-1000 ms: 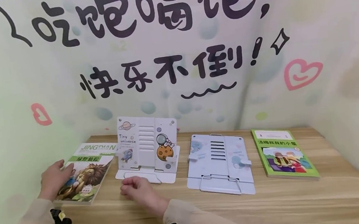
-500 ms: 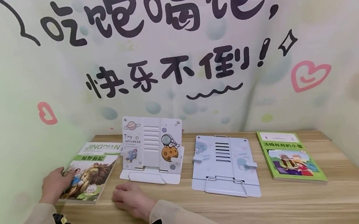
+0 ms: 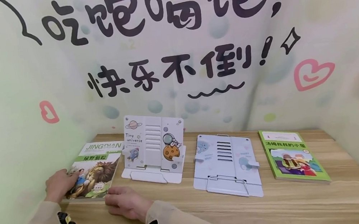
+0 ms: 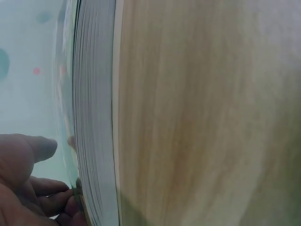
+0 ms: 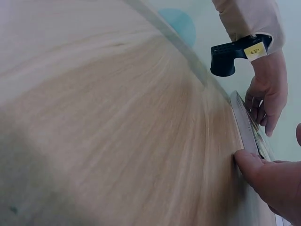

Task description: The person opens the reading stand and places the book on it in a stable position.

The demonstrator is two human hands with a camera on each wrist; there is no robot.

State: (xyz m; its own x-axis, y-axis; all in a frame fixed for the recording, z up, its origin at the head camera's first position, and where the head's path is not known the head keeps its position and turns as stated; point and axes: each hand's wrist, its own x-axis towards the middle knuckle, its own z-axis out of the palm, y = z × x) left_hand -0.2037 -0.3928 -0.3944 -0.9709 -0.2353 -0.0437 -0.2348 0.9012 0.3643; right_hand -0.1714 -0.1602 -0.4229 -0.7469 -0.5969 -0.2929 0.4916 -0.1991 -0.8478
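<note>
A paperback book (image 3: 99,172) with a lion on its cover lies flat at the left of the table. My left hand (image 3: 59,185) is at its left edge, and the left wrist view shows its fingers touching the book's side while the thumb stays off the cover. At the lower right corner, my right hand (image 3: 128,202) holds the book; its thumb (image 5: 249,162) meets the bottom edge in the right wrist view, the other fingers partly hidden. Just right of the book stands an upright white book stand (image 3: 152,136) printed with an astronaut.
A second, pale blue book stand (image 3: 225,163) leans low in the middle. Farther right lies a green-bordered book (image 3: 295,158). A printed cloth backdrop (image 3: 165,102) rises behind the wooden table (image 3: 289,206).
My right hand has moved left from in front of the astronaut stand to the book's lower right corner. The left hand stays at the book's left edge. The head view has shifted slightly.
</note>
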